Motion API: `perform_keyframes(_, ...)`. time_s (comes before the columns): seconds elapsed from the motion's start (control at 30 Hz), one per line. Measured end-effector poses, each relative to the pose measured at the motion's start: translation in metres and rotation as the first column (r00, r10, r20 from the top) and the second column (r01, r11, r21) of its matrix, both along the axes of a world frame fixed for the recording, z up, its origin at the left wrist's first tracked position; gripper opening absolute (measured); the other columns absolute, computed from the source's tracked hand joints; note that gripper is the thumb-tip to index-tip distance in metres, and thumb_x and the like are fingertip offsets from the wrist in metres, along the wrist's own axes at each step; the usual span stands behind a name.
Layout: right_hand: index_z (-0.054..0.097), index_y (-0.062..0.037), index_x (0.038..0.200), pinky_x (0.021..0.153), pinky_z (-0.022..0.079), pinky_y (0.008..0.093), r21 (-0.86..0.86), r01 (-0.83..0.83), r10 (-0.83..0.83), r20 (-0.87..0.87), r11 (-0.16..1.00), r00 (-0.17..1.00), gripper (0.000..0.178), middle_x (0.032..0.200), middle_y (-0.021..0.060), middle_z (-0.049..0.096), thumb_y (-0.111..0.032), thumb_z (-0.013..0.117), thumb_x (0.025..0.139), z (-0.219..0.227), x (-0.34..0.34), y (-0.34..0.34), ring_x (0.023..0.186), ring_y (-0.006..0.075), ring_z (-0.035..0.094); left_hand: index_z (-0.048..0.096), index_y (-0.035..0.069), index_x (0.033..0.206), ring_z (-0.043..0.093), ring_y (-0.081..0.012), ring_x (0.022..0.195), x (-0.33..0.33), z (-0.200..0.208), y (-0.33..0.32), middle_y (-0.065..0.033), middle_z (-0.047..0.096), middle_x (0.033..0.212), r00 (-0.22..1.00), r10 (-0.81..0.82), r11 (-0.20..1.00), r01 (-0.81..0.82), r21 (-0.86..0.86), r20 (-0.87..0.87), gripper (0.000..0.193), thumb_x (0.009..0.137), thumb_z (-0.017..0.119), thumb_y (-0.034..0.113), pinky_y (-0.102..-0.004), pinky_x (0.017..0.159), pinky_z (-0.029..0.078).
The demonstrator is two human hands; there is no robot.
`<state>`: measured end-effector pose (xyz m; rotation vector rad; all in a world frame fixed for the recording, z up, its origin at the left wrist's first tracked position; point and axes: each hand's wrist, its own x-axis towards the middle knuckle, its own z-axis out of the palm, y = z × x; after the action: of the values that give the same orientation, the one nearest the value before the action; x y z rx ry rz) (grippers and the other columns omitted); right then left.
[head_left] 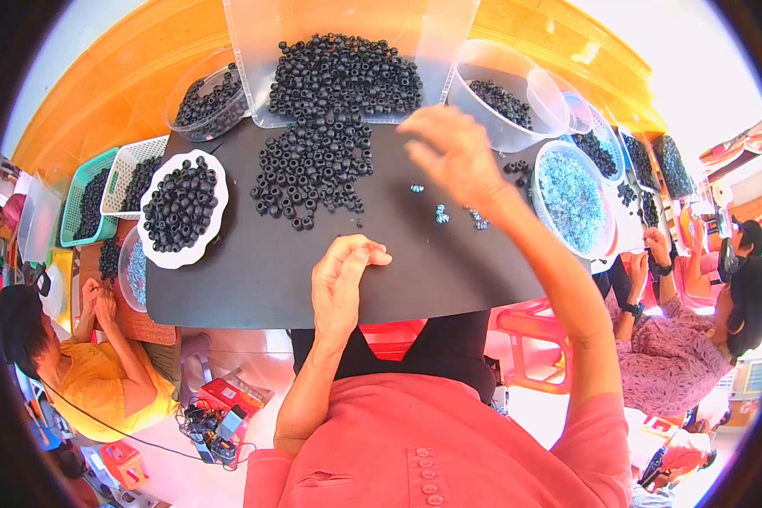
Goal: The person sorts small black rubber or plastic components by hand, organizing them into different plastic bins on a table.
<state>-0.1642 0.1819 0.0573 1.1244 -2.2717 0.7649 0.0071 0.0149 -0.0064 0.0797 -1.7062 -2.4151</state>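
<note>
My left hand point(345, 284) is raised over the near edge of the dark table, thumb and fingers pinched together. Whatever they may hold is too small to make out. Slightly blurred, my right hand point(455, 157) reaches over the table's far right part, fingers apart, with nothing visible in them. To its left, a pile of black round beads point(309, 169) spills out of a clear plastic bin point(241, 63) onto the table. A few patterned blue-and-white beads point(441, 213) lie below my right hand.
A white scalloped plate point(221, 203) of black beads stands left. Clear tubs point(540, 89) of black beads flank the bin. A bowl of pale blue beads point(571, 199) is at right. Co-workers sit on both sides, one in a yellow shirt point(114, 385). A red stool point(529, 343) stands below.
</note>
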Motion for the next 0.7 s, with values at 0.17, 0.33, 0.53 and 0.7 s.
perform_keyframes(0.17, 0.062, -0.0054, 0.101, 0.081, 0.049, 0.0429, -0.004, -0.139, 0.137, 0.184, 0.990, 0.973, 0.026, 0.098, 0.0126, 0.063, -0.004, 0.066, 0.075, -0.042, 0.010, -0.041, 0.092, 0.0332, 0.060, 0.060, 0.001, 0.096, 0.061, -0.0141, 0.090, -0.001, 0.005, 0.001, -0.0071, 0.068, 0.085, 1.000, -0.012, 1.000, 0.012, -0.013, 0.027, 0.018, 0.097, 0.050, 0.015, -0.0297, 0.087, 0.046)
perform_keyframes(0.33, 0.061, -0.0043, 0.092, 0.075, 0.046, 0.0417, 0.048, -0.101, 0.092, 0.164, 0.994, 0.982, 0.019, 0.087, 0.0101, 0.058, -0.004, 0.064, 0.073, -0.050, 0.018, -0.046, 0.085, 0.0299, 0.058, 0.060, 0.000, 0.097, 0.061, -0.0129, 0.089, 0.001, 0.010, 0.001, -0.0068, 0.067, 0.085, 0.999, -0.021, 0.999, 0.022, -0.033, 0.032, 0.016, 0.098, 0.050, 0.012, -0.0288, 0.086, 0.046)
perform_keyframes(0.53, 0.061, -0.0051, 0.090, 0.073, 0.045, 0.0409, 0.056, -0.066, 0.057, 0.147, 0.996, 0.987, 0.018, 0.086, 0.0103, 0.058, -0.008, 0.065, 0.073, -0.045, 0.031, -0.043, 0.084, 0.0289, 0.058, 0.060, 0.000, 0.097, 0.060, -0.0123, 0.088, 0.000, 0.007, 0.000, -0.0065, 0.067, 0.086, 0.999, -0.023, 0.999, 0.025, -0.042, 0.048, 0.015, 0.097, 0.049, 0.011, -0.0285, 0.086, 0.046)
perform_keyframes(0.7, 0.060, -0.0049, 0.092, 0.073, 0.044, 0.0404, 0.108, -0.045, 0.023, 0.199, 0.993, 0.980, 0.020, 0.082, 0.0097, 0.057, -0.009, 0.065, 0.074, -0.043, 0.033, -0.040, 0.080, 0.0287, 0.058, 0.060, 0.000, 0.097, 0.060, -0.0120, 0.088, -0.001, 0.004, 0.001, -0.0062, 0.066, 0.087, 0.999, -0.016, 0.999, 0.017, -0.038, 0.034, 0.015, 0.097, 0.049, 0.010, -0.0279, 0.085, 0.046)
